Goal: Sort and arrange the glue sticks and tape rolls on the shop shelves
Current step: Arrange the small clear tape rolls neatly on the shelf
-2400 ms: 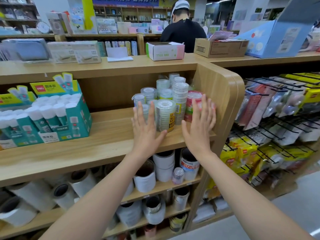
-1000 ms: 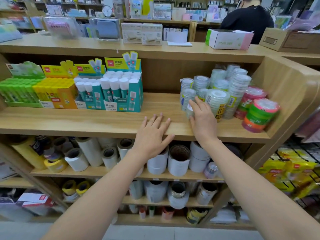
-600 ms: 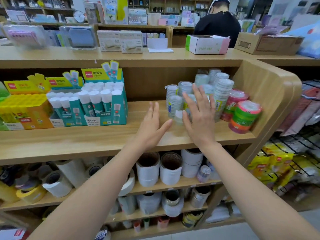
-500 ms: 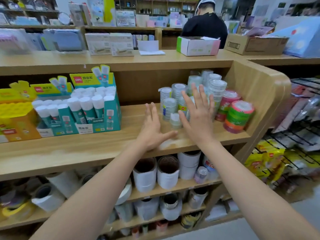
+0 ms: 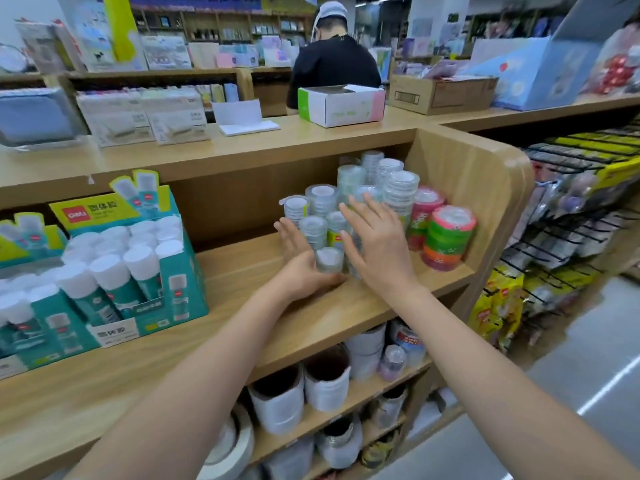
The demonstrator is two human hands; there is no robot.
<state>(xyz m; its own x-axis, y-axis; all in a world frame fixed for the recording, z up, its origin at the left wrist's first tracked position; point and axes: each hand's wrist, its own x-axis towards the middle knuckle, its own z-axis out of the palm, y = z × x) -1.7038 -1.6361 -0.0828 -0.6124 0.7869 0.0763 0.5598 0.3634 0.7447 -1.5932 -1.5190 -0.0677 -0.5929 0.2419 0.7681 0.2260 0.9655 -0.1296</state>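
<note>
While clear tape rolls (image 5: 329, 216) stand stacked at the shelf's (image 5: 242, 271) right end, both grips are wide: left hand (image 5: 301, 265) cups a small roll (image 5: 329, 259), right hand (image 5: 374, 247) presses flat against the stacks.

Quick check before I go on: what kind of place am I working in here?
Most likely a stationery shop: wooden shelves hold stacked clear tape rolls and a glue stick display box, with packaged goods on hooks alongside.
</note>
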